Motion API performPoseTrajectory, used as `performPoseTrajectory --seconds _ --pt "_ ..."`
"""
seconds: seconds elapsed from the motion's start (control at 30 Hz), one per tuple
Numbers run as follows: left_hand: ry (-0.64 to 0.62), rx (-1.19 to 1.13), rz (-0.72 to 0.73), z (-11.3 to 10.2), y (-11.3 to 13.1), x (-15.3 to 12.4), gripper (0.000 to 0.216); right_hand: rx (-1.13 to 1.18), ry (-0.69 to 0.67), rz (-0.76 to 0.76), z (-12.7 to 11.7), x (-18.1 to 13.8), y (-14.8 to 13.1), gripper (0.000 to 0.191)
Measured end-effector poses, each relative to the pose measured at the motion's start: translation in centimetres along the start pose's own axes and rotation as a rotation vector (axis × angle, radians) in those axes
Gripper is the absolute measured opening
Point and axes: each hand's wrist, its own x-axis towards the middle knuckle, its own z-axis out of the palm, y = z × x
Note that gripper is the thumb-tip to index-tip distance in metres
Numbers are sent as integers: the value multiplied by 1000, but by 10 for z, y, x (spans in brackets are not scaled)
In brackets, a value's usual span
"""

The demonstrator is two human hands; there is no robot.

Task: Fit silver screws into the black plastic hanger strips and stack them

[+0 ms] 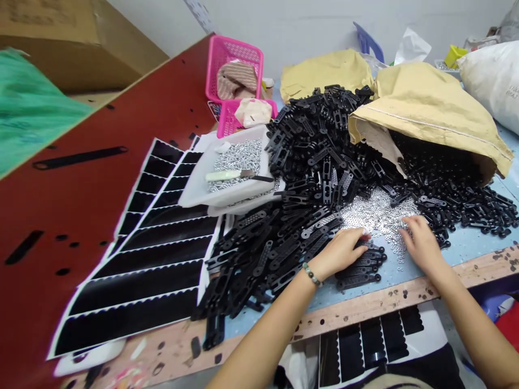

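My left hand (343,249) rests palm down on a small stack of flat black perforated plastic strips (359,268) near the table's front edge, its fingers curled over them; a bead bracelet is on that wrist. My right hand (419,243) lies on a heap of small silver screws (379,216), fingers bent down into them. What the fingertips pinch is hidden. A large pile of the same black strips (316,156) spreads behind and to the left of both hands.
A tan paper sack (430,108) spills black parts at the right. White trays of screws (235,170) with a small knife sit left of the pile. Black scalloped sheets (154,259), pink baskets (233,59) and a red board (81,183) lie at left.
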Motion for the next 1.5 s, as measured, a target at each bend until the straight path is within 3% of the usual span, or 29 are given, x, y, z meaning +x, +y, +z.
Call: performPoseTrajectory --seconds 0.07,0.17,0.33,0.5,0.73,0.9,1.03,1.23,1.5 --pt "71 43 18 1 7 13 17 -186 9 93 -6 10 12 29" --pt "173 150 49 11 21 50 22 -348 -89 91 -7 24 21 17" --pt "165 185 64 36 36 99 6 -303 -67 48 -6 29 25 17" --pt "200 115 74 41 32 106 11 -146 62 41 -15 21 30 24" --pt "309 -121 28 19 18 83 22 222 35 1 -9 14 1 24" --pt "400 -262 -61 9 11 28 22 295 -142 -70 1 12 -27 11" --pt "454 -337 -76 23 16 -19 7 154 -289 -208 6 10 -43 17" --pt "506 88 -68 55 31 -38 6 -104 -351 -367 -1 14 -56 17" --pt "509 247 -53 66 40 -37 18 99 -574 -198 -5 37 -51 10"
